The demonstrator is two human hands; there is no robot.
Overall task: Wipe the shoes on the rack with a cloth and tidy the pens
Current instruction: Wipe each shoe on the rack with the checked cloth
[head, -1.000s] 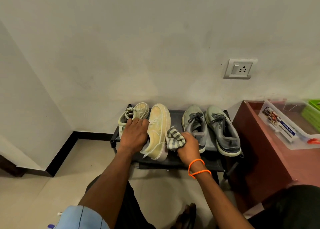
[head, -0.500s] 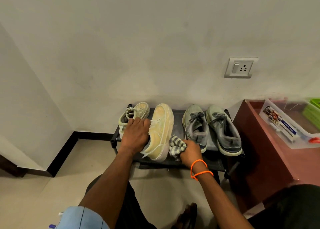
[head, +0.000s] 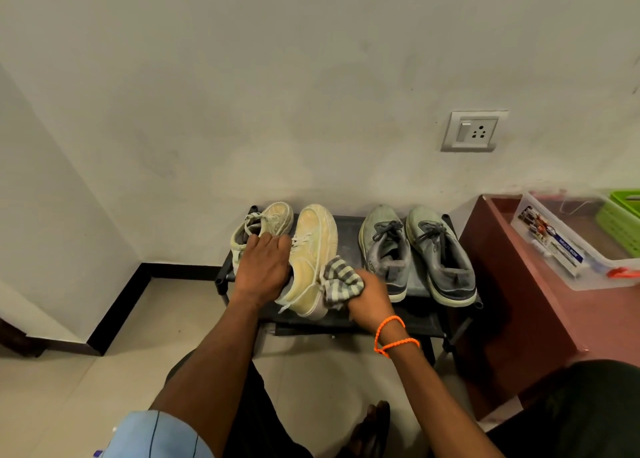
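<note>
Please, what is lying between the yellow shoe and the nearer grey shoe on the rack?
In the head view, the striped cloth gripped by the right hand lies there; further back, only bare rack separates yellow shoe from grey shoe.

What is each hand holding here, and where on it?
Left hand grips the cream lace-up sneaker at its collar; right hand clutches the bunched grey-striped cloth by its lower end.
</note>
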